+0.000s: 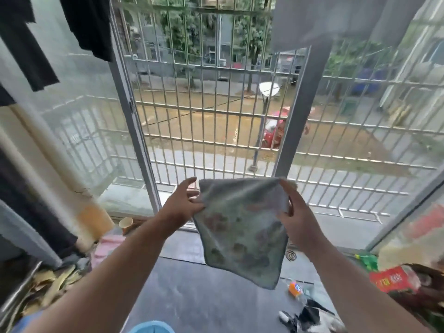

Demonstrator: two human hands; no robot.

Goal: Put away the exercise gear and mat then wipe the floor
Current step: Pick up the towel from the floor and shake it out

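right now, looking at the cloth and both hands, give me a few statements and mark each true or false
1. Both hands hold the cloth by its upper corners. True: the left hand pinches one corner and the right hand grips the other.
2. The cloth lies flat on the floor. False: it hangs in the air in front of the barred window.
3. The cloth is plain black. False: it is pale with faded blotches.
4. An orange-labelled bottle lies on the dark floor below the cloth. True.
5. A paper cup stands at the left near the window's base. True.
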